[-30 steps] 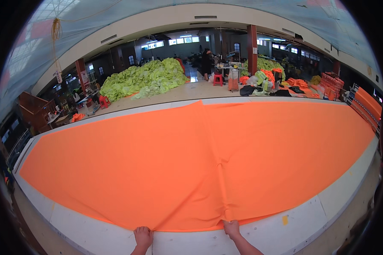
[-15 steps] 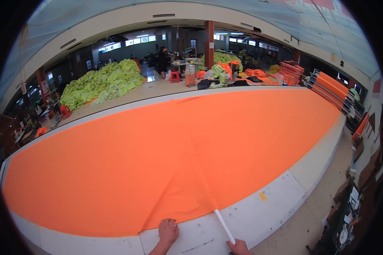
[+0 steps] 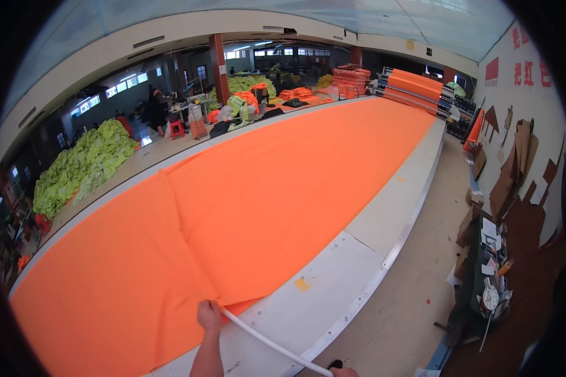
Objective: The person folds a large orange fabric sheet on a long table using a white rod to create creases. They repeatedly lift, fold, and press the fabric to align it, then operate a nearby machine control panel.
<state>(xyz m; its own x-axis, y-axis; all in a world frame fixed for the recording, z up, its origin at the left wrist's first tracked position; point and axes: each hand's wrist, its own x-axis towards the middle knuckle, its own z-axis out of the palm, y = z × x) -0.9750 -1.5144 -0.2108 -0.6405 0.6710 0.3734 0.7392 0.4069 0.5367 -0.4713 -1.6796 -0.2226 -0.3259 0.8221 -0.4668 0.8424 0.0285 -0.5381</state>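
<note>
A wide sheet of orange fabric (image 3: 277, 182) covers most of a long pale worktable (image 3: 283, 330). A ridge of creases runs across it from the far edge to my left hand (image 3: 209, 315). That hand is closed at the fabric's near edge, with the cloth bunched beside the fingers. A white pole (image 3: 264, 340) slants from under the lifted fabric by my left hand toward the lower right. At the picture's bottom edge, my right hand (image 3: 344, 372) is wrapped round the pole's near end, partly cut off. The pole's far part is hidden by the fabric.
A machine with an orange fabric roll (image 3: 415, 86) stands at the table's far end. Piles of lime-green cloth (image 3: 85, 163) lie beyond the far edge. To the right, a cluttered bench (image 3: 478, 283) stands along the wall, across a strip of floor (image 3: 390, 301).
The view has turned right. My left hand has gone from open on the fabric edge to closed beside the pole. More of the pole lies outside the fabric, and the near edge is lifted.
</note>
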